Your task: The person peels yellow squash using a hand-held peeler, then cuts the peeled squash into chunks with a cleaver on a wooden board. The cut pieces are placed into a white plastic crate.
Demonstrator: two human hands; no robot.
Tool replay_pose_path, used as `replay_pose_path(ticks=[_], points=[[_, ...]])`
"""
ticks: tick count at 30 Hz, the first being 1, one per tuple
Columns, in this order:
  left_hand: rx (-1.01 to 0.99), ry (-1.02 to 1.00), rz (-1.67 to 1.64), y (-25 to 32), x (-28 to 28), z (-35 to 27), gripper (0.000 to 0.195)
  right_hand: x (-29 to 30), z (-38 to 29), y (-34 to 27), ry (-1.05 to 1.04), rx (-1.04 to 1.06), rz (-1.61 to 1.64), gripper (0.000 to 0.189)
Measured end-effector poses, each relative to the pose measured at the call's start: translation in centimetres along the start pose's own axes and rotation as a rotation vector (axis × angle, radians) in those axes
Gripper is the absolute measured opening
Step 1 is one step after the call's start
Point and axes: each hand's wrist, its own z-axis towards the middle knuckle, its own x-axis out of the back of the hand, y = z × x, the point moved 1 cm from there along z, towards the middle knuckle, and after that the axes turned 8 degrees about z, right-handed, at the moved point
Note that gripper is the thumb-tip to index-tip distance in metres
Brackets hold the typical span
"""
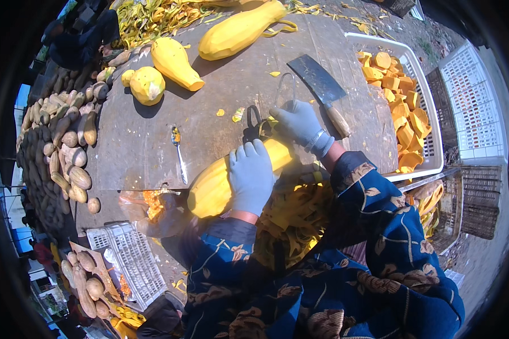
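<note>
A peeled yellow squash (pixel 210 188) lies slantwise across the near edge of the wooden board (pixel 220 148). My gloved left hand (pixel 252 176) presses on its middle with the fingers over the top. By its far right end, my gloved right hand (pixel 299 123) grips a tool with a bent metal wire loop (pixel 294 84), apparently a peeler; its blade is hidden. A thin strip of peel shows beside the right fingers. Beyond that hand lies a cleaver (pixel 316 78) with a wooden handle. To the left rests a metal spoon (pixel 179 156) with orange pulp in its bowl.
Peeled squashes (pixel 176 63) sit at the board's far side. A white plastic crate (pixel 434 156) of orange chunks stands right. Below the squash are heaped peelings (pixel 297 220) and a plastic bag (pixel 142 212) with pulp. Unpeeled squashes (pixel 74 154) are piled left, with a person (pixel 82 42) beyond.
</note>
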Motion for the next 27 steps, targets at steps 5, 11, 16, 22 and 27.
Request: replay_pose_path(ticks=[5,11,16,22,27], points=[[0.001,-0.014,0.015,0.3,-0.1,-0.3,0.065,1.2,1.9,2.8,0.217,-0.122,-0.165,0.034],[0.018,0.079,0.026,0.6,-0.2,-0.7,0.055,1.4,1.6,2.2,0.163,-0.017,-0.066,0.034],[0.023,0.093,0.074,0.8,-0.4,-0.9,0.056,0.9,0.3,0.1,0.047,-0.023,-0.014,0.032],[0.045,0.066,0.03,1.0,-0.3,-1.0,0.064,0.5,1.1,1.8,0.146,-0.082,-0.049,0.036],[0.03,0.029,0.04,1.0,0.1,-1.0,0.068,0.8,1.8,3.9,0.197,-0.007,-0.207,0.041]])
